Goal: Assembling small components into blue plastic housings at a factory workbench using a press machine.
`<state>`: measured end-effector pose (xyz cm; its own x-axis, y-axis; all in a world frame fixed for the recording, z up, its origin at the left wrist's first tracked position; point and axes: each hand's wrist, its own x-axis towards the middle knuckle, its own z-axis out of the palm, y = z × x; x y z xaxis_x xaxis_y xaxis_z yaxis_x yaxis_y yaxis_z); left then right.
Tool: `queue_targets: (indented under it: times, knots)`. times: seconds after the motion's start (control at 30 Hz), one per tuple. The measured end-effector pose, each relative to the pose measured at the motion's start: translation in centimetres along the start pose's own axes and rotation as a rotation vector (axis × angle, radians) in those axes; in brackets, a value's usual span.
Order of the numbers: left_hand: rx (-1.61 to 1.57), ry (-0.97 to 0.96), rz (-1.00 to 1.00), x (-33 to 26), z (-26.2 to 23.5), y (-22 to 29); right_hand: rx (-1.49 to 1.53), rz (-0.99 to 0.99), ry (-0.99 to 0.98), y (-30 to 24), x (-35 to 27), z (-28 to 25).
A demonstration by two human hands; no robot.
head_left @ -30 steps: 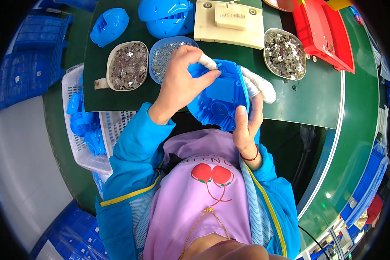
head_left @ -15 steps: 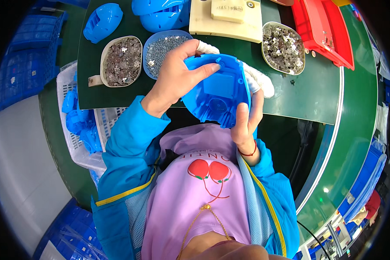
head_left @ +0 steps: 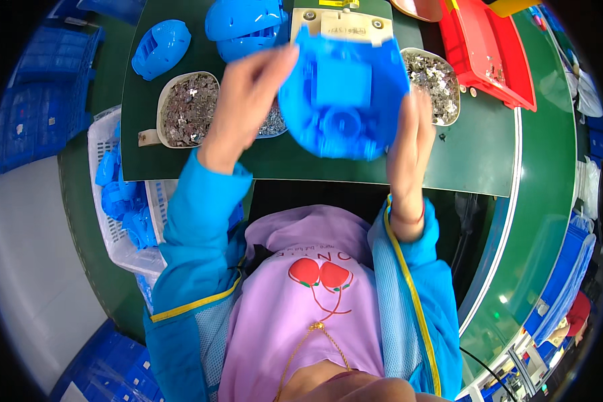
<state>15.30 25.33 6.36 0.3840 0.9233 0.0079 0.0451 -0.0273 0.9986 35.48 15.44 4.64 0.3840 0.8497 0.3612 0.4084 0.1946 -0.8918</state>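
Observation:
A blue plastic shell part (head_left: 345, 94) with a square boss and round sockets on its inner face is raised above the green work mat (head_left: 469, 161). My left hand (head_left: 244, 100) holds its left edge and my right hand (head_left: 409, 141) holds its right edge from below. Behind the part lies a beige fixture block (head_left: 345, 20). Beneath my left hand a bowl of small metal pieces (head_left: 273, 124) is mostly hidden.
Bowls of small metal parts stand at left (head_left: 189, 107) and right (head_left: 435, 84). Two more blue shells (head_left: 159, 47) (head_left: 244, 27) lie at the back. A red tray (head_left: 486, 53) is at the back right. A white basket of blue parts (head_left: 124, 201) sits left of the table.
Both hands have lifted the blue shell up and away from my chest toward the beige block. The shell has been turned so its inner face shows.

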Motion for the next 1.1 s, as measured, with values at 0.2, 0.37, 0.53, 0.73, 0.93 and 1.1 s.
queue_targets:
  times: [0.2,0.37,0.53,0.73,0.93,1.1]
  knots:
    - [-0.021,-0.076,-0.132,9.0,0.2,0.0,-0.141,-0.060,0.164,3.4,7.7,2.8]
    - [0.016,-0.015,-0.191,10.0,0.4,0.1,-0.120,0.101,0.106,3.3,9.2,2.7]
    - [0.040,0.051,-0.156,9.7,0.5,-0.1,-0.080,0.160,0.044,3.3,9.2,1.8]
    - [-0.114,0.379,0.704,9.0,-0.5,4.5,0.421,-0.327,0.343,-1.5,11.0,-2.1]
    - [0.044,0.603,0.826,8.5,0.5,7.7,0.260,-0.467,0.562,-4.1,12.2,-0.7]
    - [-0.156,0.667,0.779,7.3,2.3,9.6,0.382,-0.535,0.579,-4.4,12.4,-1.0]
